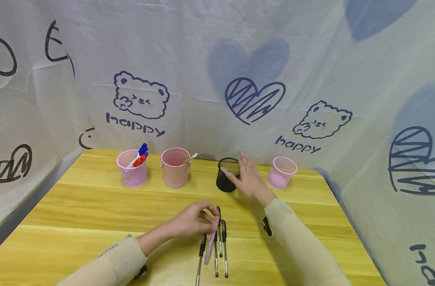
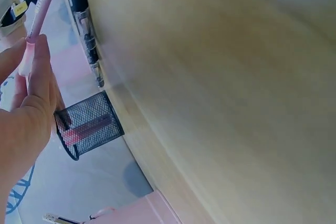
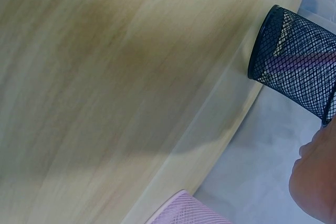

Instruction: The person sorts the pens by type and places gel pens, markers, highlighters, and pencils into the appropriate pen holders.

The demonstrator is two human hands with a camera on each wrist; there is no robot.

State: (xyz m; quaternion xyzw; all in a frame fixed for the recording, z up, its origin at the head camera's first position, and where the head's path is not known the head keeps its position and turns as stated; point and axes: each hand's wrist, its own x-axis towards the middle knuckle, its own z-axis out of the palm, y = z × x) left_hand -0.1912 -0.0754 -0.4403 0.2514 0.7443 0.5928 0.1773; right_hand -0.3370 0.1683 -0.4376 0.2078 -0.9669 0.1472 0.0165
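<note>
My left hand (image 1: 192, 219) pinches a light purple pen (image 1: 211, 246) by one end, thumb against fingers; the left wrist view shows the pen (image 2: 46, 3) close up. Beneath it several black-capped clear pens (image 1: 224, 248) lie side by side on the table. My right hand (image 1: 251, 178) is at the right side of a black mesh pen cup (image 1: 225, 184), fingers extended and thumb across its rim. Through the mesh of the cup (image 3: 299, 56) a pinkish, pen-like item shows inside. Most of the right hand is outside the right wrist view.
Left of the black cup stand a pink bucket (image 1: 176, 176) with a pencil (image 1: 188, 159) and a lilac basket (image 1: 134, 178) with blue- and red-capped markers (image 1: 140, 159). A pink basket (image 1: 279, 178) stands to the right. Printed cloth (image 1: 203, 131) hangs behind the wooden table (image 1: 95, 206).
</note>
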